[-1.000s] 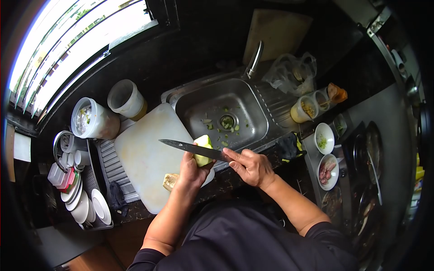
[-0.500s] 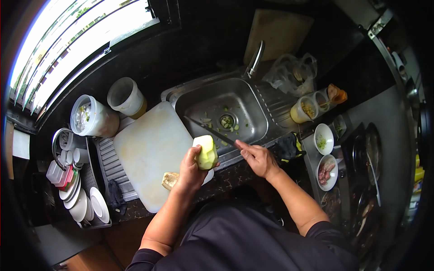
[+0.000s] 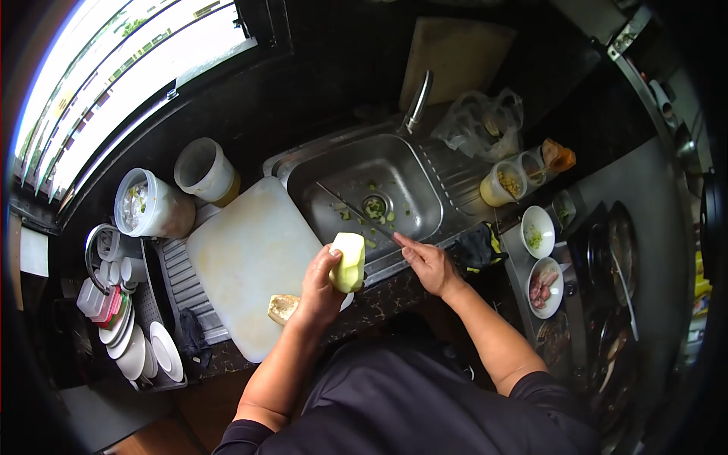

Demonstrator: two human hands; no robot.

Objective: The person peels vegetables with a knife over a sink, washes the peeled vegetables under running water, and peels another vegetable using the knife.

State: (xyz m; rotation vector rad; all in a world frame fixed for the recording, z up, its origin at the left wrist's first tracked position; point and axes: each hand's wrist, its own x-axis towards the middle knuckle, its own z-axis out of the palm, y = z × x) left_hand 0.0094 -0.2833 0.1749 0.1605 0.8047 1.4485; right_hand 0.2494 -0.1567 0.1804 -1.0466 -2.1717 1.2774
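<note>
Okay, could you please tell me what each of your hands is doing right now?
Left hand: closed around the peeled vegetable.
Right hand: closed on the knife.

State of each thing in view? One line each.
Left hand: closed around vegetable
Vegetable: peeled, held up
Right hand: closed on knife
Knife: blade over sink
Sink: scraps around drain
Faucet: no water visible
Cutting board: lying flat
Near bowl: holds meat
Far bowl: holds chopped greens
Plates: tilted
Buckets: lidless

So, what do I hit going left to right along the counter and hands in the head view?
White plates → white cutting board → left hand → peeled green vegetable → right hand → tub of yellow food → bowl of meat.
</note>
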